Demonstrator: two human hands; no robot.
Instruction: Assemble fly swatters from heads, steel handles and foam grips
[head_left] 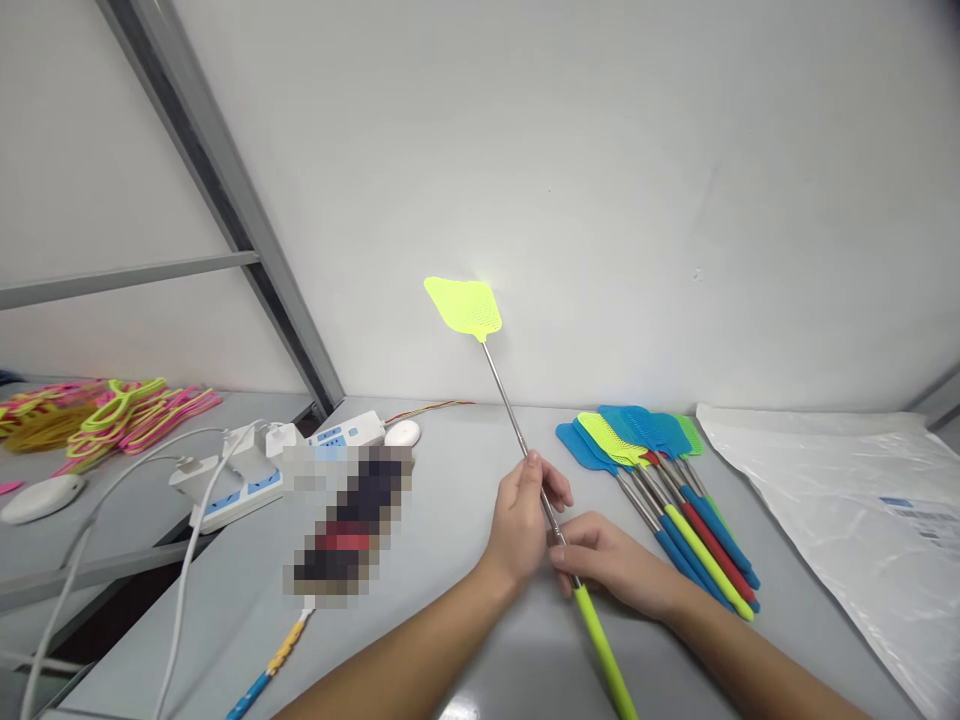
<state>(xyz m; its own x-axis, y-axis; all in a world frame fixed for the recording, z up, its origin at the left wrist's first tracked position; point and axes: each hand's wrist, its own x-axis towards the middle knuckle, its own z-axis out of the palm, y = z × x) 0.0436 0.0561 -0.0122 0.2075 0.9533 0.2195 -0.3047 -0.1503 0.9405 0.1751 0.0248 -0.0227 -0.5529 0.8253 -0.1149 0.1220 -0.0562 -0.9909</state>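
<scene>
A yellow-green fly swatter (465,307) with a leaf-shaped mesh head, thin metal rod and green grip slants up in front of me, its head near the wall. My left hand (523,515) is closed around the middle of the metal rod. Lower down, just above the green grip, my right hand (600,560) pinches the same rod between thumb and fingers. Right of my hands lies a pile of several fly swatters (675,510) with blue, yellow, red and green parts, heads toward the wall and handles toward me.
White power strips (244,500) with plugs and cables stand at the left, beside a blurred-out device (349,530) on a patterned cable. Colourful cords (127,420) lie at far left. A white plastic bag (840,500) covers the table's right side. A metal frame post (225,200) rises at left.
</scene>
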